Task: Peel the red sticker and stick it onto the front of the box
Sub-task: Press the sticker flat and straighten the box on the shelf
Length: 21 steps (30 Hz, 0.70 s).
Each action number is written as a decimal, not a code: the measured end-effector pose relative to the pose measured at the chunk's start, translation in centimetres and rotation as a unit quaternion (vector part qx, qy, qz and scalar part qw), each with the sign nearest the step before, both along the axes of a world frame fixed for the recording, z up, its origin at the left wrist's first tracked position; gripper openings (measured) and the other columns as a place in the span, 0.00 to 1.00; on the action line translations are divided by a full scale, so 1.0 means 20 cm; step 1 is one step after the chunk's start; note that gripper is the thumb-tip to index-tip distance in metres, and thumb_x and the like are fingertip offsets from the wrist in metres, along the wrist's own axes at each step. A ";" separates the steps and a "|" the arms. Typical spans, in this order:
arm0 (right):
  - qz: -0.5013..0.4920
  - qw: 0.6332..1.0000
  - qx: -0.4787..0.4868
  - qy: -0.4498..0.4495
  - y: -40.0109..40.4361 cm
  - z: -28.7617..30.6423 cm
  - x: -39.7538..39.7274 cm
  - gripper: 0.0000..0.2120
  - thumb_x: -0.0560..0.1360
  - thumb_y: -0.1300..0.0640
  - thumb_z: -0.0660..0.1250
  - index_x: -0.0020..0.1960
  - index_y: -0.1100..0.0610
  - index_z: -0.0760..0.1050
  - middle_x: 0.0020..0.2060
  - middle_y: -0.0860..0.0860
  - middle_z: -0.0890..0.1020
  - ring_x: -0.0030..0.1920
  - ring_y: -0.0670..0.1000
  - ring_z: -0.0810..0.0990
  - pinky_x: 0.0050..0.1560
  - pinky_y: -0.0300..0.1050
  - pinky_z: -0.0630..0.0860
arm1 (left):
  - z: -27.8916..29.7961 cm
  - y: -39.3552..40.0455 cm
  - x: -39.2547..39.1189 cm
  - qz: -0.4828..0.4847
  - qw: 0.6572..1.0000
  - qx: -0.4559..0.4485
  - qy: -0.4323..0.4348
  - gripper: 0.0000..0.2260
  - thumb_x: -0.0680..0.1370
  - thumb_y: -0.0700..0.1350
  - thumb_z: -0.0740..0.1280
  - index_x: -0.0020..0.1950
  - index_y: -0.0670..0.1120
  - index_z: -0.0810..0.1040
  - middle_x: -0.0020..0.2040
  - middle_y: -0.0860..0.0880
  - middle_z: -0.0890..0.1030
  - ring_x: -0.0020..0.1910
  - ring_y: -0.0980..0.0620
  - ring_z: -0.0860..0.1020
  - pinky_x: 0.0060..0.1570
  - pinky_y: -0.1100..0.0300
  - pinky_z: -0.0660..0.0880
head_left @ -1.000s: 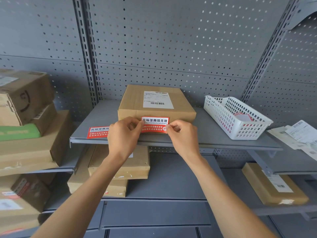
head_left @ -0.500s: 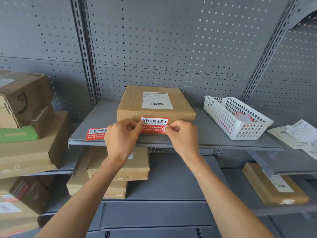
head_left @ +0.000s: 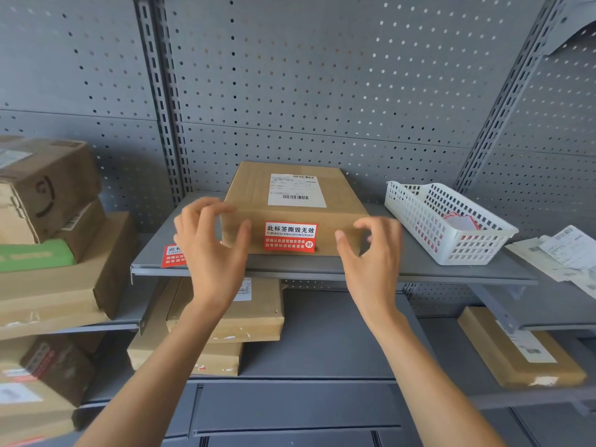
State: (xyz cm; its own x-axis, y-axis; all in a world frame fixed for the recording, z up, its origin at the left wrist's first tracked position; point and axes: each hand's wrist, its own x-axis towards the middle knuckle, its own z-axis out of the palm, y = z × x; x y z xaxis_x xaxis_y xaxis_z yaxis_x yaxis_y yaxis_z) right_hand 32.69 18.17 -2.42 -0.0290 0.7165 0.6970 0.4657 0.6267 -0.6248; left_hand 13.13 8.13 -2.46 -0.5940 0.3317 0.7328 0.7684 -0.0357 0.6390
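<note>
A flat brown cardboard box [head_left: 248, 191] with a white shipping label on top lies on the grey shelf [head_left: 403, 266]. A red sticker [head_left: 290, 237] with white writing is flat on the middle of the box's front face. My left hand [head_left: 209, 250] hovers at the box's left front corner, fingers spread, holding nothing. At the right front corner my right hand [head_left: 371, 253] is also open with curled fingers, off the sticker. Another red sticker [head_left: 172, 254] lies on the shelf, partly hidden behind my left hand.
A white plastic basket [head_left: 416, 208] with red stickers inside stands right of the box. Stacked cardboard boxes [head_left: 48, 253] fill the left shelves, and more boxes [head_left: 225, 321] lie on the lower shelf. Loose paper labels [head_left: 561, 253] lie at the far right. Perforated grey panels form the back wall.
Both hands have let go of the red sticker and moved apart to the box's front corners. The sticker now stays flat on the box front.
</note>
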 end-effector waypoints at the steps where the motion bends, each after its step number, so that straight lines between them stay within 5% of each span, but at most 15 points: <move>1: -0.005 1.000 -0.004 0.001 0.00 0.00 -0.01 0.16 0.73 0.52 0.75 0.57 0.54 0.76 0.59 0.52 0.75 0.61 0.54 0.75 0.64 0.58 0.72 | 0.01 0.01 -0.01 -0.010 1.000 -0.012 -0.020 0.14 0.77 0.44 0.74 0.61 0.47 0.79 0.67 0.46 0.75 0.67 0.45 0.70 0.62 0.54 0.63; 3: -0.004 0.999 -0.036 -0.023 0.00 0.01 -0.03 0.25 0.74 0.47 0.73 0.68 0.53 0.71 0.72 0.53 0.69 0.73 0.55 0.67 0.73 0.55 0.62 | 0.03 0.03 -0.01 -0.036 0.996 -0.054 -0.061 0.20 0.78 0.48 0.72 0.70 0.49 0.74 0.76 0.48 0.69 0.74 0.46 0.65 0.66 0.54 0.58; 6: 0.033 0.994 -0.092 -0.048 -0.02 0.01 -0.07 0.35 0.76 0.40 0.68 0.77 0.50 0.60 0.80 0.52 0.61 0.78 0.52 0.59 0.73 0.57 0.58 | 0.00 0.06 -0.01 -0.092 0.987 -0.091 -0.090 0.26 0.79 0.54 0.69 0.76 0.53 0.67 0.82 0.51 0.62 0.78 0.48 0.63 0.75 0.43 0.58; 9: 0.040 0.991 -0.116 -0.055 -0.04 0.01 -0.10 0.37 0.77 0.37 0.67 0.78 0.48 0.57 0.81 0.52 0.56 0.79 0.53 0.58 0.73 0.61 0.58 | -0.03 0.08 -0.01 -0.114 0.984 -0.103 -0.091 0.30 0.78 0.58 0.68 0.78 0.55 0.64 0.83 0.52 0.57 0.79 0.47 0.64 0.72 0.35 0.66; 14: 0.029 0.989 -0.135 -0.061 -0.06 0.04 -0.15 0.39 0.74 0.34 0.69 0.78 0.46 0.60 0.83 0.51 0.49 0.80 0.56 0.55 0.72 0.65 0.59 | -0.02 0.09 0.03 -0.108 0.987 -0.095 -0.068 0.31 0.79 0.58 0.69 0.80 0.55 0.65 0.85 0.51 0.47 0.78 0.54 0.58 0.75 0.43 0.61; 21: -0.013 0.990 -0.129 -0.059 -0.11 0.15 -0.21 0.40 0.73 0.29 0.64 0.78 0.45 0.60 0.83 0.54 0.43 0.80 0.59 0.54 0.73 0.65 0.56 | 0.07 0.08 0.08 -0.037 0.993 -0.101 -0.039 0.27 0.81 0.65 0.57 0.80 0.60 0.65 0.86 0.49 0.47 0.75 0.41 0.63 0.65 0.44 0.62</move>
State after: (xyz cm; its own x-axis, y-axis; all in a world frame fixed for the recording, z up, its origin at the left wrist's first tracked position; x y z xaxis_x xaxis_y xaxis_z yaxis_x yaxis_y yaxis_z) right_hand 28.43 16.04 0.54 -0.0789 0.8715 0.4840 0.5583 0.4408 -0.7028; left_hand 14.81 9.74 -1.02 -0.6142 0.5131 0.5996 0.7166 0.0444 0.6960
